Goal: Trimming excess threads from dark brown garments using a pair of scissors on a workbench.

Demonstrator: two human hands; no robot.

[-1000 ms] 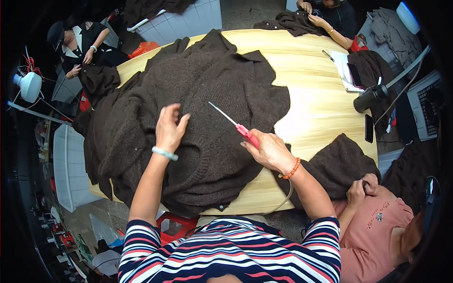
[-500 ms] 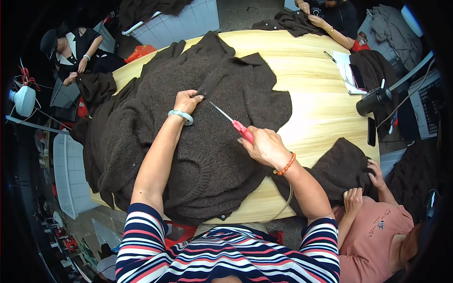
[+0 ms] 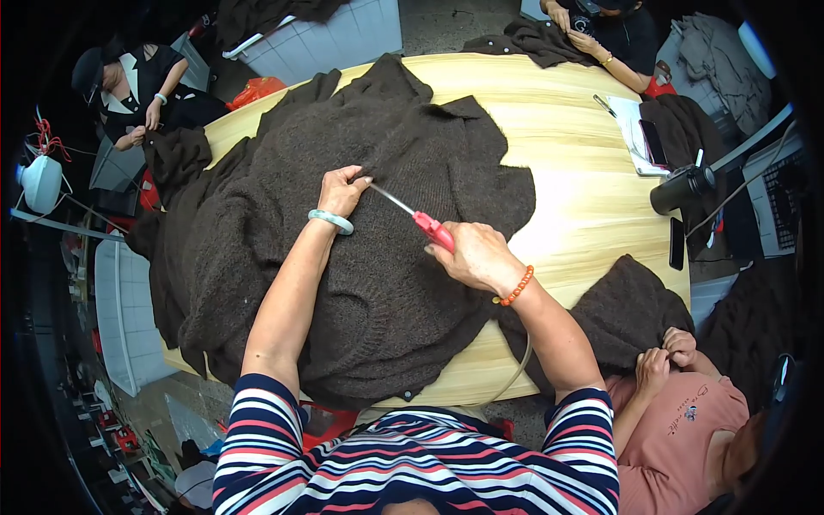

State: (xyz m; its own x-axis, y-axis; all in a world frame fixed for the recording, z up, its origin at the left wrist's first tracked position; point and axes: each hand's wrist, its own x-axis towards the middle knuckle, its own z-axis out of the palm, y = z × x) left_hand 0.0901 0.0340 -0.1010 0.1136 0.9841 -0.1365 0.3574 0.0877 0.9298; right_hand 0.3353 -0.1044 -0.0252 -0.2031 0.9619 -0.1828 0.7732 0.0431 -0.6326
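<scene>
A large dark brown knitted garment [image 3: 386,257] lies spread and bunched over the wooden table in front of me. My left hand [image 3: 343,190], with a pale green bangle on the wrist, pinches a bit of its knit near the upper middle. My right hand [image 3: 481,257], wearing an orange bead bracelet, is closed around the pink-red handle of what looks like an air blow gun [image 3: 429,227]. Its long thin metal nozzle reaches to my left fingertips. A pale hose [image 3: 525,360] curves down beside my right forearm.
Co-workers handle dark knits at far left, far right and near right [image 3: 652,360]. On the table's right side are a black bottle [image 3: 682,189], phones [image 3: 676,243] and white papers [image 3: 631,137]. White bins [image 3: 330,47] stand around the table [image 3: 566,189].
My right hand has shifted slightly left, bringing the nozzle tip up to my left fingertips. My left hand keeps its pinch on the garment. The near-right person's hands have drawn together.
</scene>
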